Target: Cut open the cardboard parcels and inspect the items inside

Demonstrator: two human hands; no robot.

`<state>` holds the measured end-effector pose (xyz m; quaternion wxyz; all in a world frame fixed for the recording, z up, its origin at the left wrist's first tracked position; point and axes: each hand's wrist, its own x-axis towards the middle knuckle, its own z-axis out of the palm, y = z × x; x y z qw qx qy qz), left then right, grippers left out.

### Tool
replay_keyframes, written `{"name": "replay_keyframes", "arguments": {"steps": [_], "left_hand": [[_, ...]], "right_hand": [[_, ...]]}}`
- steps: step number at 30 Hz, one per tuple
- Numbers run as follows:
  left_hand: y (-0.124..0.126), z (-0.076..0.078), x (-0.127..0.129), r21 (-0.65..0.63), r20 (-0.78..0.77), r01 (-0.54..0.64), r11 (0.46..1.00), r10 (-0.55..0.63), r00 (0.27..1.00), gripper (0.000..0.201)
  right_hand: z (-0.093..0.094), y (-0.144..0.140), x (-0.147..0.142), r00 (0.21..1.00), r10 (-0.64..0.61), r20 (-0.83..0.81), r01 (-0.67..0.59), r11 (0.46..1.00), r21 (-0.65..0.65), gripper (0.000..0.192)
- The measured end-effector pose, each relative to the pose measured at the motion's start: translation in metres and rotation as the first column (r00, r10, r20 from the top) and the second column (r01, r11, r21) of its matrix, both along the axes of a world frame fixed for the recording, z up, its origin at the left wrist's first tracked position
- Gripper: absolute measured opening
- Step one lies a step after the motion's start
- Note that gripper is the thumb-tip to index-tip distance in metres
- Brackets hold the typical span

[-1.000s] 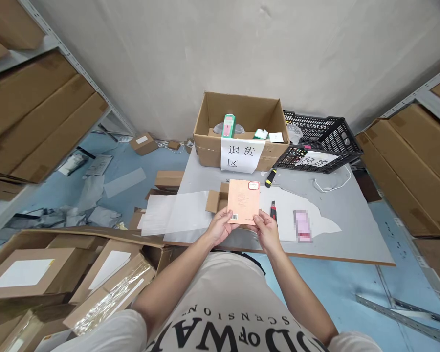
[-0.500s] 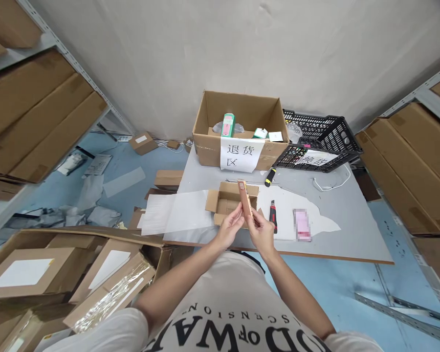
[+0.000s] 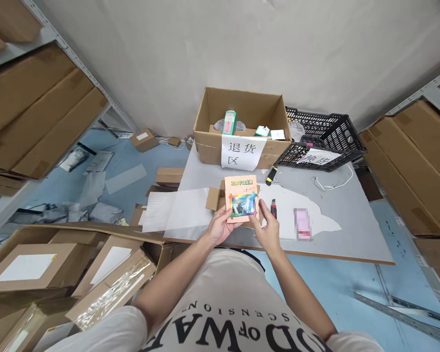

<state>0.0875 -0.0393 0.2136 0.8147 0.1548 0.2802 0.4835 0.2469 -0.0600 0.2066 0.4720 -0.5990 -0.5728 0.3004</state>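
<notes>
Orange flat booklet [image 3: 242,199], colourful cover picture, title unreadable; left hand [image 3: 220,226] pinches its 7 o'clock corner, right hand [image 3: 267,230] fingers spread, grip unclear.

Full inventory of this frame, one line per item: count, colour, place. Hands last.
book: 1, orange with colourful picture, held up over the table's near edge
small open box: 1, brown, on the table behind the book
large open carton: 1, brown with white paper sign, far end of the table
crate: 1, black, right of the carton
utility knives: 2, one red-black right of the book, one yellow-black near the crate
pink item: 1, blurred, on white paper right of the knife
table: 1, grey
boxes: several, brown, floor at left
left hand: 1, grips the book's lower left
right hand: 1, at the book's lower right edge
</notes>
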Motion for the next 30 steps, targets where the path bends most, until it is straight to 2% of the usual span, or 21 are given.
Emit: {"name": "replay_keyframes", "arguments": {"steps": [1,3,5,10,14,19,22,24,27,30], "left_hand": [[0.001,0.0,-0.002,-0.009,0.011,0.01,1.0,-0.01,1.0,0.032],[0.002,0.0,-0.003,-0.012,0.027,0.032,0.999,-0.031,0.999,0.033],[0.003,-0.002,-0.003,-0.007,0.038,0.042,0.999,-0.042,0.998,0.032],[0.006,-0.008,0.0,-0.017,0.026,0.05,0.999,-0.049,0.998,0.027],[0.011,-0.011,0.0,-0.015,-0.024,0.054,0.998,-0.054,0.998,0.029],[0.022,-0.015,-0.006,0.013,-0.087,0.087,0.996,-0.086,0.993,0.042],[0.028,-0.018,-0.01,0.003,-0.118,0.069,0.998,-0.068,0.991,0.043],[0.031,-0.019,-0.013,-0.004,-0.152,0.051,0.999,-0.051,0.987,0.044],[0.033,-0.022,-0.019,-0.007,-0.238,0.001,1.0,-0.002,0.971,0.047],[0.031,-0.027,-0.026,0.006,-0.33,-0.078,0.997,0.076,0.941,0.05]], "right_hand": [[0.001,0.001,0.003,0.99,0.02,-0.136,-0.034,0.995,-0.098,0.06],[0.001,0.002,0.007,0.92,0.059,-0.387,-0.163,0.956,-0.243,0.056],[0.0,0.002,0.009,0.851,0.042,-0.523,-0.24,0.918,-0.316,0.052],[-0.004,0.002,0.009,0.798,-0.092,-0.596,-0.183,0.905,-0.385,0.052],[-0.008,0.007,0.014,0.784,-0.126,-0.608,-0.159,0.906,-0.393,0.056],[-0.013,0.026,0.045,0.798,-0.163,-0.58,-0.117,0.903,-0.414,0.055],[-0.01,0.054,0.082,0.813,-0.182,-0.552,-0.042,0.929,-0.368,0.052],[-0.002,0.083,0.113,0.82,-0.212,-0.532,0.052,0.953,-0.299,0.045],[0.019,0.143,0.166,0.83,-0.234,-0.506,0.173,0.971,-0.166,0.033],[0.042,0.216,0.217,0.819,-0.281,-0.5,0.288,0.955,-0.065,0.019]]}}
